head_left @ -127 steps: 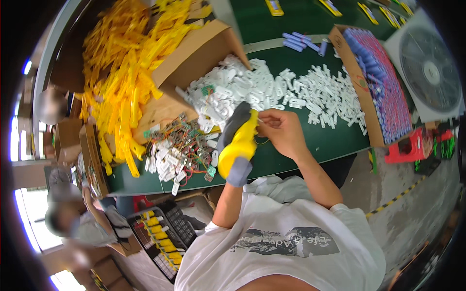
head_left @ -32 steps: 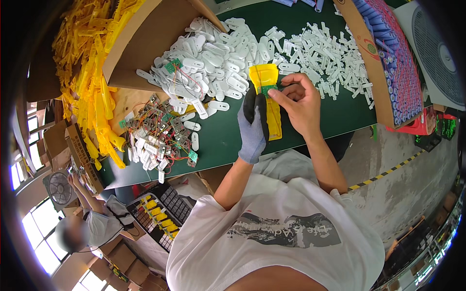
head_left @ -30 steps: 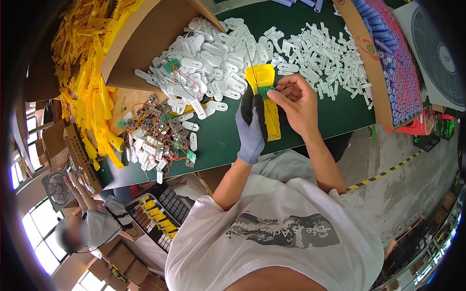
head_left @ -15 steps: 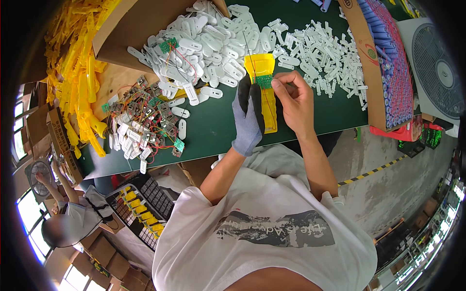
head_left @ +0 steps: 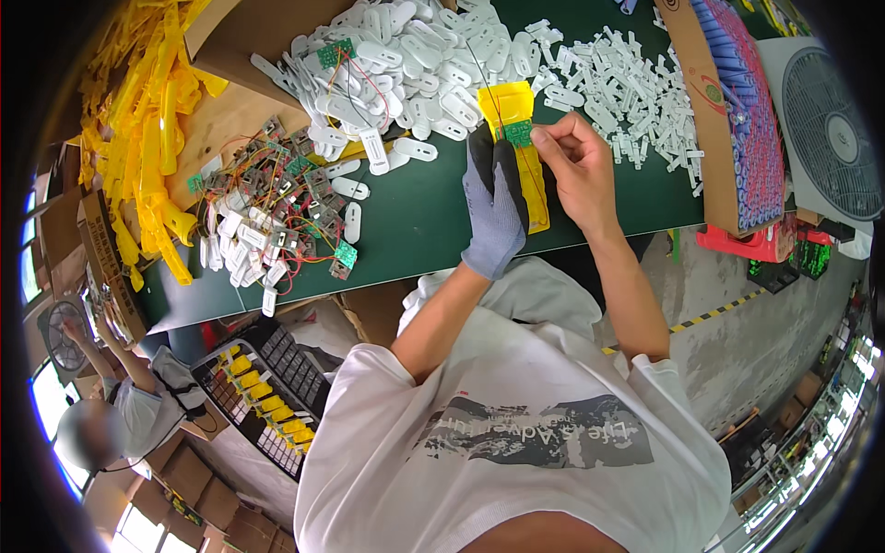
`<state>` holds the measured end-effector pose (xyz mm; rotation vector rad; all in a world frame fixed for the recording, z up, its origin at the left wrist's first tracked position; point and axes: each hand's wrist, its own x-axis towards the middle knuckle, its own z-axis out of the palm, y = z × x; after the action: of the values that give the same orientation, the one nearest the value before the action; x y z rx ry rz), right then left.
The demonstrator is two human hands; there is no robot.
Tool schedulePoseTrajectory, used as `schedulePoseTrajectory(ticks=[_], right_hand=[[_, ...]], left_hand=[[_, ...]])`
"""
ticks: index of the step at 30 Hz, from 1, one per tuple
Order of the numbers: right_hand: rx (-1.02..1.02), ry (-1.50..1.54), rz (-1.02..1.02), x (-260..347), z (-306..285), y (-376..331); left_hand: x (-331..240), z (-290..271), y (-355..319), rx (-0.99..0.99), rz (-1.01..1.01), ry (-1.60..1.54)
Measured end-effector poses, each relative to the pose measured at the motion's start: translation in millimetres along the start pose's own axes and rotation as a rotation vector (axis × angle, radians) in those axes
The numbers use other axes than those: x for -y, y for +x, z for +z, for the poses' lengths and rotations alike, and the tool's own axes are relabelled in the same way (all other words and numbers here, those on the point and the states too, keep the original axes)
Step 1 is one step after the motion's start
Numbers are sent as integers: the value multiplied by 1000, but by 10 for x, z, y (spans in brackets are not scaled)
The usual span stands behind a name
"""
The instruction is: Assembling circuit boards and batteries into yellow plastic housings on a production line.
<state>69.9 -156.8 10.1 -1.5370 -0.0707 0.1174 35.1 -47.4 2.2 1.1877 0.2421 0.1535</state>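
Note:
My left hand [head_left: 494, 210], in a grey glove with black fingertips, grips a long yellow plastic casing [head_left: 507, 100] by its left side. Across the casing's upper part lies a small green circuit board [head_left: 518, 135], with thin red and dark wires beside it. My bare right hand [head_left: 584, 173] is closed in a pinch at the board's right edge, thumb and forefinger together. Whether those fingertips hold the board or only press against it is hard to see. The casing's lower half runs down between the two hands, over the green tabletop [head_left: 406, 217].
White oval plastic pieces [head_left: 415, 69] and smaller white parts [head_left: 613, 92] are heaped behind my hands. At left lie wired circuit boards [head_left: 286, 207] and yellow casings [head_left: 166, 129]. A box of blue cells [head_left: 742, 129] and a fan [head_left: 825, 120] stand right. Another person [head_left: 138, 415] sits lower left.
Both hands and the yellow casing have shifted a little to the right and farther away. The grip and the pinch at the board look the same. The whole view has moved slightly.

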Motion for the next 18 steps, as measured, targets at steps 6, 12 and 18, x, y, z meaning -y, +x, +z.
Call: schedulePoseTrajectory(ticks=[6,12,18], right_hand=[[56,-402,-297,280,-26,-272],[96,-634,-174,150,-224,-480],[130,-595,-188,129,-454,-467]], left_hand=[[-26,48,-110,-50,-187,-556],[-171,-266,-278,-22,-135,-199],[-338,-333,-413,-255,681,764]])
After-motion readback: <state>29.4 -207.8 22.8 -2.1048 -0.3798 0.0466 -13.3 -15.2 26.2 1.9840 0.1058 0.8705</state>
